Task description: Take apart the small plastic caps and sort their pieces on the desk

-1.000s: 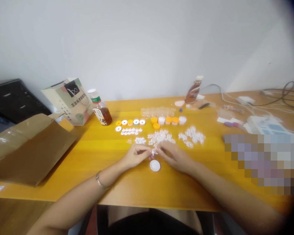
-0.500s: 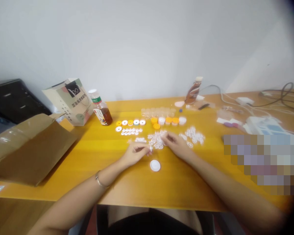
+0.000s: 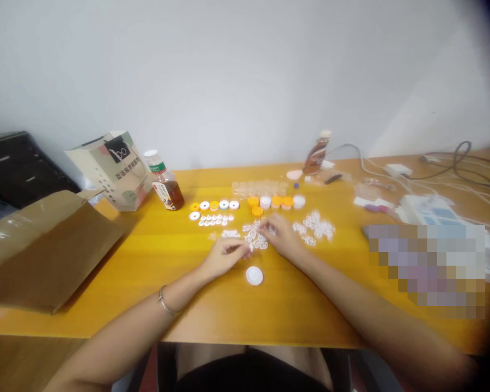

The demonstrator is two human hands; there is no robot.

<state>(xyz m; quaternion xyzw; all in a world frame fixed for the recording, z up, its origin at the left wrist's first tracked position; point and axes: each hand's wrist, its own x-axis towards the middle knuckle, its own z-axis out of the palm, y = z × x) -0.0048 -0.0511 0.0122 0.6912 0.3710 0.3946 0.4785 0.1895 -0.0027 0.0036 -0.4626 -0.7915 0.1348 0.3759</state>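
My left hand (image 3: pixel 227 257) is closed in a pinch on a small white plastic piece (image 3: pixel 251 247) at the fingertips. My right hand (image 3: pixel 278 231) reaches to the pile of white openwork plastic discs (image 3: pixel 251 234); its fingertips are drawn together, and I cannot make out what is between them. In front of both hands a round white lid (image 3: pixel 254 275) lies flat on the table. Beyond the left hand are rows of small white knobbed pieces (image 3: pixel 214 220). More white openwork discs (image 3: pixel 318 226) lie to the right of the right hand.
White and orange ring-shaped caps (image 3: pixel 214 205), orange and white caps (image 3: pixel 276 202) and clear cups (image 3: pixel 259 188) stand in rows behind. A drink bottle (image 3: pixel 167 188), a paper bag (image 3: pixel 118 174) and a cardboard box (image 3: pixel 65 256) are left. A brown bottle (image 3: pixel 316 155) and cables (image 3: pixel 436 182) are right.
My right hand has moved slightly left over the disc pile, closer to my left hand. The left hand stays in its pinch. The whole view has shifted a little.
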